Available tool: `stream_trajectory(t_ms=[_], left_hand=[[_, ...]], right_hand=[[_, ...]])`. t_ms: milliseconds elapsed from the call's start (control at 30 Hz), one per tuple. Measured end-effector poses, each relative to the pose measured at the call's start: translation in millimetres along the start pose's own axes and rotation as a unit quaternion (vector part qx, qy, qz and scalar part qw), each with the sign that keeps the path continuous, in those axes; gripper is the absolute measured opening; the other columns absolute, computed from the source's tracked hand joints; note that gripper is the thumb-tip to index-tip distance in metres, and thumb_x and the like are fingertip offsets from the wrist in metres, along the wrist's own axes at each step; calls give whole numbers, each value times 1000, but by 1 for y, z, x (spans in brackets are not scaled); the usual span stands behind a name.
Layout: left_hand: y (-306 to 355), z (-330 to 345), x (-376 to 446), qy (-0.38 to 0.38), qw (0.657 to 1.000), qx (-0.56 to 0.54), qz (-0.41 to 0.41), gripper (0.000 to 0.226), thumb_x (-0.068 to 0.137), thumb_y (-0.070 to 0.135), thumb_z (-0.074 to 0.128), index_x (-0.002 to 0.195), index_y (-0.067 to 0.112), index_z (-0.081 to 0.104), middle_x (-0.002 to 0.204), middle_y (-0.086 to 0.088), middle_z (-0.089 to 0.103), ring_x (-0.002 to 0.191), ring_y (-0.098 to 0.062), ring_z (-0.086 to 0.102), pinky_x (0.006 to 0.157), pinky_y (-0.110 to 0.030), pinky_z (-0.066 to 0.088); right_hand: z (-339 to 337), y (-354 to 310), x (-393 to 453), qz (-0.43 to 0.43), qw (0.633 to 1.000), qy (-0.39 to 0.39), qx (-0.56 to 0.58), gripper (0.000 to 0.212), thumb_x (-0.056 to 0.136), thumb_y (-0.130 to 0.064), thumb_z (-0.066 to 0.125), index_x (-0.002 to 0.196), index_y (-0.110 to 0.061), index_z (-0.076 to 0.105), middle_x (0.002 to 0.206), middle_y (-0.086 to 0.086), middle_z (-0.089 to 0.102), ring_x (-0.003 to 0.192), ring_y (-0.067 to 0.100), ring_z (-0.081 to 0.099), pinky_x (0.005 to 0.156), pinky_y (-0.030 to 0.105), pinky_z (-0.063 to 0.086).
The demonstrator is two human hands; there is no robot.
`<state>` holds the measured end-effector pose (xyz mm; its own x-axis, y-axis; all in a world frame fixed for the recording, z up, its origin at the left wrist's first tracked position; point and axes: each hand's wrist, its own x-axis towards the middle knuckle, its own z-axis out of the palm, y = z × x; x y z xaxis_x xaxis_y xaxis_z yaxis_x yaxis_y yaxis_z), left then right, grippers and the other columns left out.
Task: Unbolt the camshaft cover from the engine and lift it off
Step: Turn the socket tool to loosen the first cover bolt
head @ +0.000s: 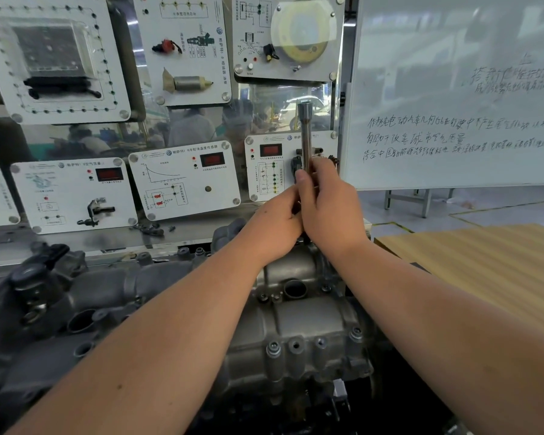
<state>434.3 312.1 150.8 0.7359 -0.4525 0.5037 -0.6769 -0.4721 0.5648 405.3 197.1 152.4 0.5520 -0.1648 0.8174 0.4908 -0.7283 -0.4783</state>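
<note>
Above the far end of the camshaft cover (296, 324), still seated on the engine (76, 309): both grips, left hand (274, 227) and right hand (330, 205), clamped round an upright socket wrench (306, 136).

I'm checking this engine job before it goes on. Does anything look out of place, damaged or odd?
Nothing stands out as damaged or spilled. Both the left hand and the right hand grip an upright long silver metal socket tool at the far end of the grey cast-metal camshaft cover. Bolts remain in the cover's near edge, such as one silver bolt.
</note>
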Motion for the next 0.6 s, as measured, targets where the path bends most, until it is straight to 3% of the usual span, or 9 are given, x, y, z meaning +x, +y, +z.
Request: stream_trajectory(t_ms=[67,133,233,333,467,600], left_hand=[[0,-1,-1,-8,1000,-9,2,39,109,27,45,147,33,49,114,19,63,94,9,58,73,0,42],[0,-2,-1,-12,1000,-16,4,38,109,27,45,147,32,50,121,16,63,101,2,62,81,-3,44],[1,-2,-1,-11,1000,-15,4,37,109,25,46,144,31,52,122,11,67,106,-5,65,88,-19,51],[2,-1,-1,-3,1000,-1,7,39,107,22,48,145,32,51,118,13,66,100,-4,64,82,-9,48],[0,-1,-1,-1,1000,-4,4,39,107,24,47,145,32,50,113,17,63,93,11,58,73,-1,43],[0,0,-2,-21,999,-31,0,42,110,30,42,152,34,45,131,18,58,117,0,54,84,-2,37]], right_hand=[[1,1,0,-1,1000,5,-11,19,107,-30,40,93,-20,46,69,-10,50,68,24,56,64,45,49],[1,3,1,9,1000,9,-12,23,108,-30,37,89,-19,44,66,-9,49,63,21,52,60,41,45],[1,3,2,32,999,2,4,25,107,-36,40,114,-16,53,77,-3,61,74,23,62,65,39,47],[-1,0,1,40,999,-4,20,38,104,-42,48,133,-18,47,91,3,70,85,27,68,73,45,54],[0,2,1,18,1000,0,8,22,106,-38,44,108,-17,49,76,1,63,73,28,63,67,49,53],[0,2,1,24,1000,4,7,25,107,-33,39,88,-17,41,64,-2,50,62,25,53,60,48,48]])
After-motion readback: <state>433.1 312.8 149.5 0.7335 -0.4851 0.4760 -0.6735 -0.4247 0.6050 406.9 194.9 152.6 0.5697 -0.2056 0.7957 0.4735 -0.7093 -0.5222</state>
